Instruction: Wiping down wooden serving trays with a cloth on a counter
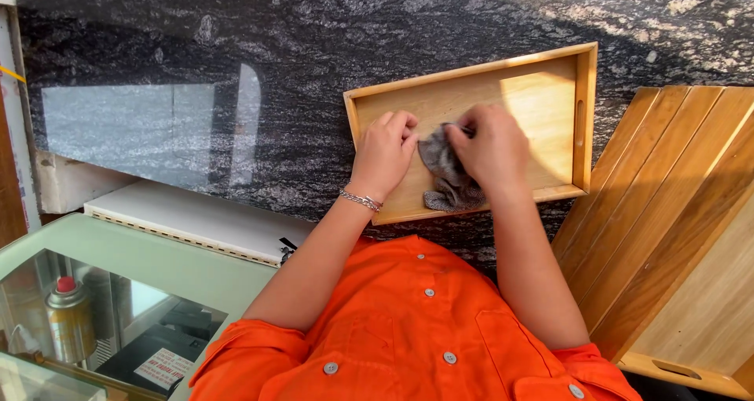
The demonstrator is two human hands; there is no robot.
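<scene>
A dark speckled granite counter [236, 71] carries a shallow rectangular wooden tray [585, 110]. Near the tray's front edge lies a crumpled grey cloth [448, 183]. The right hand [493, 146] bends at the wrist, fingers closed on the cloth's top. The left hand [385, 151], loosely curled and holding nothing, rests knuckles-up on the tray floor just beside it. 1 stack of wooden trays [675, 236] sits at the counter's right edge.

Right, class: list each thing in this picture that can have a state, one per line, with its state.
Wooden tray: flat on the dark stone counter, right way up.
Grey cloth: crumpled, lying in the tray.
Left hand: fingers curled, resting on the tray beside the cloth.
Right hand: closed on the cloth's upper edge.
Stacked wooden trays: tilted, at the right.
Gas canister: upright, red cap on.
</scene>
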